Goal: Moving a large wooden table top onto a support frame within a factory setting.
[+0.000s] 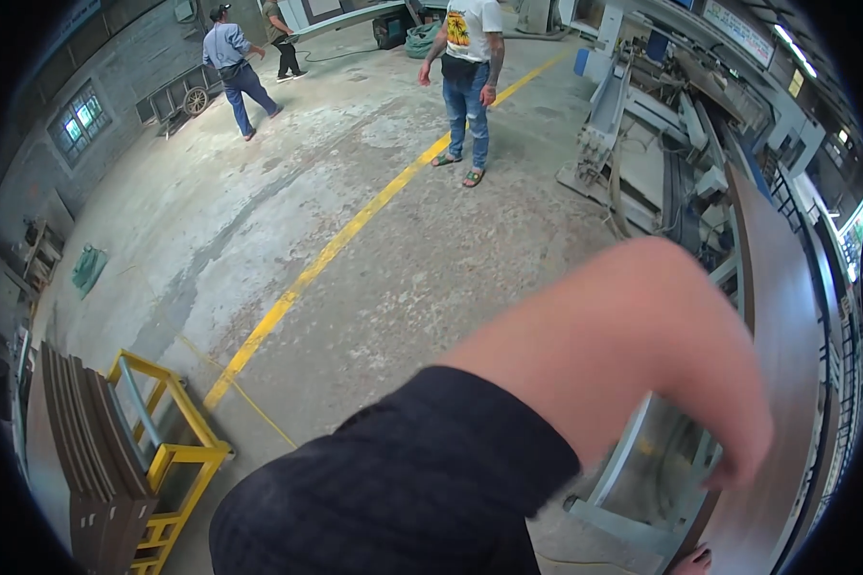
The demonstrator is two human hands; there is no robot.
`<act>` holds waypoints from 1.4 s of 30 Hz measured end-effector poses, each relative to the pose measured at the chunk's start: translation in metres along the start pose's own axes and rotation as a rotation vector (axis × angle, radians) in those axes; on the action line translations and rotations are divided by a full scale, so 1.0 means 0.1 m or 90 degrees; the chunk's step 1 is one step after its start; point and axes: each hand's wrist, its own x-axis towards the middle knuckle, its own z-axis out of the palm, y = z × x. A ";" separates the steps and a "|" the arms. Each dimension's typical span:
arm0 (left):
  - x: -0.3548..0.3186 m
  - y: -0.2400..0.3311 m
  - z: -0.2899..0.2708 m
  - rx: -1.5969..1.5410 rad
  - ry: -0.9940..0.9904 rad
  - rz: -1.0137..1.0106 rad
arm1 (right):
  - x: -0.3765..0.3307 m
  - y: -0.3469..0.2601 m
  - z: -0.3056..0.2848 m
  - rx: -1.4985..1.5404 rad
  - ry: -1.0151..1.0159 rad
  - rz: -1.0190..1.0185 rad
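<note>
My left arm, in a dark short sleeve, rises from the lower edge and bends sharply at the elbow. Its forearm drops toward a long brown panel [781,316] on the right, where my left hand [741,458] hangs over or against the near edge. Motion smears that hand, so its fingers and any contact are unclear. Only a few fingertips of my right hand [696,562] show at the bottom edge, close to the same panel's edge. The rest of that hand is cut off. The panel lies lengthwise along a grey machine frame [633,460].
Several brown panels [86,431] stand beside a yellow trolley [187,450] at lower left. A person in a white T-shirt [470,86] stands by the yellow floor line [355,225]; another in blue [235,67] is farther back. Large machinery [662,144] occupies the far right.
</note>
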 end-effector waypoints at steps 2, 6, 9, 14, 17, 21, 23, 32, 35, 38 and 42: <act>-0.60 0.90 0.16 -0.145 0.021 -0.344 | 0.22 -0.19 0.04 0.010 -0.008 -0.031; -0.58 1.06 0.58 -0.045 0.090 -0.525 | 0.48 0.82 0.69 -0.363 -0.096 -0.184; -0.62 0.84 0.50 0.131 0.186 -0.495 | 0.01 -0.36 -0.67 -0.204 -0.177 -0.088; -0.32 0.84 1.14 0.407 0.366 -0.354 | 0.36 0.52 0.14 -0.075 0.060 -0.383; 0.04 0.57 1.18 0.527 0.476 -0.229 | 0.48 0.89 0.71 -0.042 -0.008 -0.132; 1.48 -1.25 0.87 0.648 -0.080 -0.321 | 0.46 0.47 0.39 -0.029 -0.042 -0.038; 1.54 -1.64 1.03 0.696 -0.357 -0.303 | 0.39 0.62 0.30 -0.022 -0.063 -0.017; 0.36 -2.29 1.07 0.617 -0.437 -0.508 | 0.35 0.57 0.18 -0.005 -0.026 -0.003; 0.15 -2.29 1.02 0.613 -0.446 -0.517 | 0.39 0.55 0.21 -0.013 -0.022 -0.003; 0.06 -2.23 0.97 0.597 -0.426 -0.527 | 0.41 0.51 0.20 0.006 -0.015 -0.001; 0.17 -2.11 0.83 0.591 -0.332 -0.523 | 0.43 0.55 0.25 -0.009 -0.021 0.004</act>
